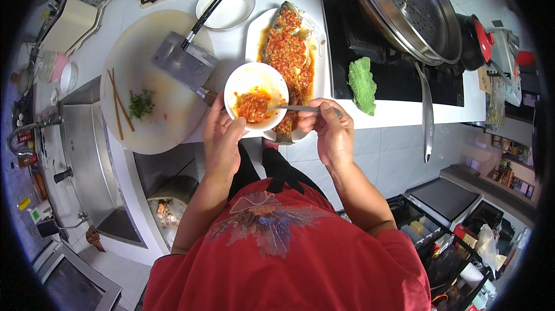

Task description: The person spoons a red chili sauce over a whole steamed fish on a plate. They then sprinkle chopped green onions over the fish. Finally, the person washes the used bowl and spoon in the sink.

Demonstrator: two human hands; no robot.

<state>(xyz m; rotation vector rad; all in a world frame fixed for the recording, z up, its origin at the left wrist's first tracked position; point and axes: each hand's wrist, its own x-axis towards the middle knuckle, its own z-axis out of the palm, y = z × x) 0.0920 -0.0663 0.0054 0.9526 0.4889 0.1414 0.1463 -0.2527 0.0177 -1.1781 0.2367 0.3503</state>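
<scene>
My left hand (224, 137) holds a small white bowl (234, 77) by its near-left rim, tilted towards me. Chopped red chili sauce (250, 108) lies inside it. A metal spoon (299, 108) is in my right hand (333, 133), its tip down in the sauce. Partly behind the bowl, a whole fish (288, 46) covered in the same red sauce lies on a white oval plate (256, 33), its tail towards me. Left of the bowl, a cleaver (184, 64) rests on a round cutting board (156, 133), its handle end near my left fingers.
Chopped green herbs (141, 103) and two wooden sticks (116, 105) lie on the board. Black chopsticks (217, 5) span a white bowl (234, 12) and the cleaver. At right, a green cloth (362, 85) and a steamer pan (407, 12) sit on the black cooktop (338, 51); the pan's handle (427, 116) overhangs the counter edge.
</scene>
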